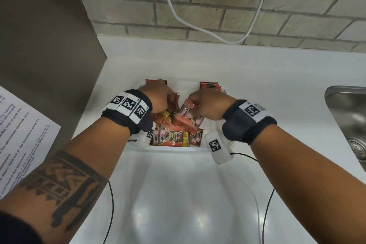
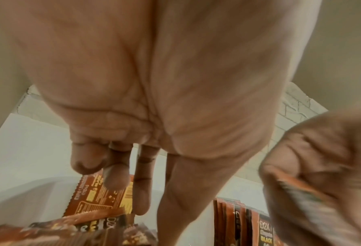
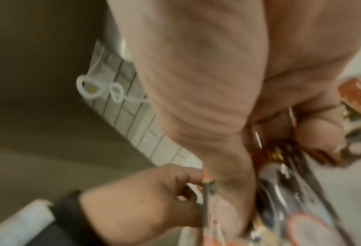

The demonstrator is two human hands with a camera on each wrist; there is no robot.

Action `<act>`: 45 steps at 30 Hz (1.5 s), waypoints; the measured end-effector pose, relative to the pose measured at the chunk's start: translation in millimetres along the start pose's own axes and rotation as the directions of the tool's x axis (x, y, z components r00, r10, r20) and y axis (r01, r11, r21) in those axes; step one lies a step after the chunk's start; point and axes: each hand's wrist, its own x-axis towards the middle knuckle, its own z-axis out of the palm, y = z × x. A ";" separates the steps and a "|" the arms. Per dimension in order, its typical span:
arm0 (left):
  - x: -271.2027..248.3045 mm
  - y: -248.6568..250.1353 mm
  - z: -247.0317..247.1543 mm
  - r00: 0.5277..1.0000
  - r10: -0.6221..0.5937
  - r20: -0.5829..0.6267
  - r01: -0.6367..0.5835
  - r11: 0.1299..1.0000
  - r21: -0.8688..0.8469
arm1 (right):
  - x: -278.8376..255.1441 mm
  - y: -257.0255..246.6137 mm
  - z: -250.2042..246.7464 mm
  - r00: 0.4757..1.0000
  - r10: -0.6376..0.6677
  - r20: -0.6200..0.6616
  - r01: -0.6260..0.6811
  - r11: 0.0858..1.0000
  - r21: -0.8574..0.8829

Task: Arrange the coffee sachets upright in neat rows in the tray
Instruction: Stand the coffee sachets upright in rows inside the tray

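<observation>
A white tray [image 1: 174, 149] on the white counter holds orange-and-black coffee sachets. Several lie in a loose pile [image 1: 174, 136] at its near side. One row stands upright at the back right [image 1: 210, 86] [image 2: 238, 221], and a few stand at the back left [image 1: 156, 82] [image 2: 97, 194]. My left hand [image 1: 158, 99] [image 2: 150, 191] reaches down into the back left, its fairly straight fingers [image 2: 116, 174] touching those upright sachets. My right hand [image 1: 198, 103] [image 3: 270, 158] grips a sachet [image 1: 187, 110] [image 3: 280, 183] over the middle of the tray, tilted. The wrist views are blurred.
A steel sink [image 1: 348, 109] sits at the right counter edge. A tall brown panel [image 1: 39, 45] with a printed sheet [image 1: 19, 134] stands on the left. A white cable [image 1: 198, 25] hangs on the brick wall behind. Thin black wires trail from both wrists.
</observation>
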 end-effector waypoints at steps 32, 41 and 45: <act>-26.6 1.4 -27.6 0.990 -0.032 -0.140 -0.069 0.746 -0.662 | -21.3 5.7 1.6 0.989 0.050 -0.138 0.036 0.830 0.556; -46.2 44.2 -22.0 0.957 0.278 0.079 0.108 -0.093 -0.990 | -28.2 4.4 -46.2 0.967 0.012 -0.256 0.170 0.717 0.676; -43.5 47.9 -8.2 0.994 0.098 -0.049 -0.018 -0.297 -0.955 | -21.7 3.7 -41.9 0.927 0.004 -0.375 0.219 0.806 0.550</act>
